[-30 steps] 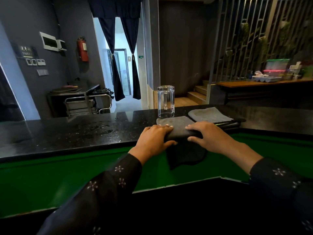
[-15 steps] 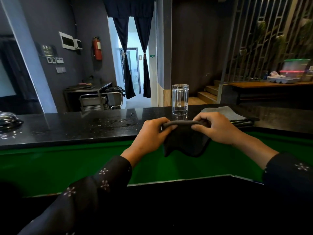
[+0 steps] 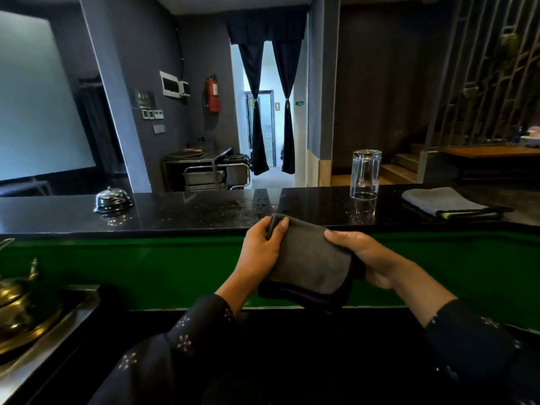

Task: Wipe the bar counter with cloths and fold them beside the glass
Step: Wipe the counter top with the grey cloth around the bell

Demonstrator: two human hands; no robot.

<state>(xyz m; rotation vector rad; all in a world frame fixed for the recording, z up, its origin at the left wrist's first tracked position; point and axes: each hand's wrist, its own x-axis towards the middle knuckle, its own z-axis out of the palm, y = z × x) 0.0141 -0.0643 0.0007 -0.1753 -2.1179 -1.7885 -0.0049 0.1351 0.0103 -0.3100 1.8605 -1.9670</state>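
Both hands are closed on one dark grey cloth [image 3: 309, 258], held off the bar counter [image 3: 204, 213] on its near side, in front of the green panel [image 3: 146, 270]. The left hand [image 3: 261, 252] pinches the upper left corner between thumb and fingers; the right hand [image 3: 366, 258] clamps the right edge, thumb on top. The cloth is folded double, its lower edges hanging free below the grip. Beyond and right of the grip an inverted glass [image 3: 365, 174] stands on the counter, a second folded cloth [image 3: 444, 201] further right. Counter surface directly beyond the grip is bare apart from wet spots; a service bell [image 3: 112, 199] sits well to the left.
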